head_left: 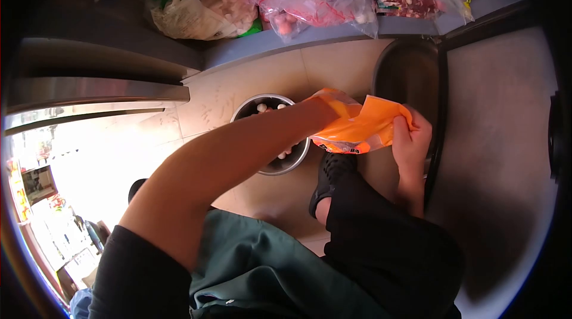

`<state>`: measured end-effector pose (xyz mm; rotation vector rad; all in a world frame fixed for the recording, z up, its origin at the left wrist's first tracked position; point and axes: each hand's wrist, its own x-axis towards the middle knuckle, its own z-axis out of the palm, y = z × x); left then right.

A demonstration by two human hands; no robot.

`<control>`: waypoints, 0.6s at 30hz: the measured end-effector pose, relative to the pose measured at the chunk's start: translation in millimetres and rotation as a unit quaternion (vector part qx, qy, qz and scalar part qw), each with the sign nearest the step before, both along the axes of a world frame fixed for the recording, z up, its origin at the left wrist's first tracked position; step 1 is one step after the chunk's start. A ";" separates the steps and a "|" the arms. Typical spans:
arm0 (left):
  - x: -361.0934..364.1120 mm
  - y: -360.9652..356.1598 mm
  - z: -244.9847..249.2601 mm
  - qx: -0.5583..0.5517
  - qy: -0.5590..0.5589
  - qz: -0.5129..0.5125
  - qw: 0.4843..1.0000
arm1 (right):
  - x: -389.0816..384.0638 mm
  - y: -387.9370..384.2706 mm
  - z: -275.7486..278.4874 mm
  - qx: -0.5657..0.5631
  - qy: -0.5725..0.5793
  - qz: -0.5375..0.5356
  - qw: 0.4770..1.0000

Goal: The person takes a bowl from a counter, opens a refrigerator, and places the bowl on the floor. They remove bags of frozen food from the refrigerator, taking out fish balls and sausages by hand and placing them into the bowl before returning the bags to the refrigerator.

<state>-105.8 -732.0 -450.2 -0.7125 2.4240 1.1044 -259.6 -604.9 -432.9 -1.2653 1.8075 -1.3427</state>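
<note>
An orange plastic bag (pixel 370 122) with clear parts is held up in front of me. My right hand (pixel 411 134) pinches its right edge between thumb and fingers. My left forearm reaches across from the left, and my left hand (pixel 337 110) is inside the bag's opening, its fingers hidden by the plastic. Under the forearm, a round metal bowl (pixel 304 155) rests on the tiled floor with several small pale pieces in it, partly covered by the arm.
Bags of food (pixel 208 6) lie along a grey ledge (pixel 250 47) at the top. A dark oval tub (pixel 405 60) stands behind the right hand, beside a grey panel (pixel 500 140). A black shoe (pixel 326 179) is on the floor below the bag.
</note>
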 end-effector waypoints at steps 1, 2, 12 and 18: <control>3.8 1.7 6.9 0.002 -0.001 -0.001 1.000 | -0.9 0.9 -0.6 0.002 -0.001 -0.001 1.000; 6.7 3.5 11.7 0.108 -0.007 0.124 0.986 | -2.7 0.8 -0.2 0.002 0.009 -0.012 1.000; 55.6 -17.6 80.2 -0.060 0.181 -0.057 0.980 | -13.9 4.1 1.9 0.009 0.017 -0.014 1.000; 140.9 -15.3 111.5 -0.017 0.326 0.233 0.916 | -19.5 9.0 -1.5 -0.008 0.038 -0.038 0.999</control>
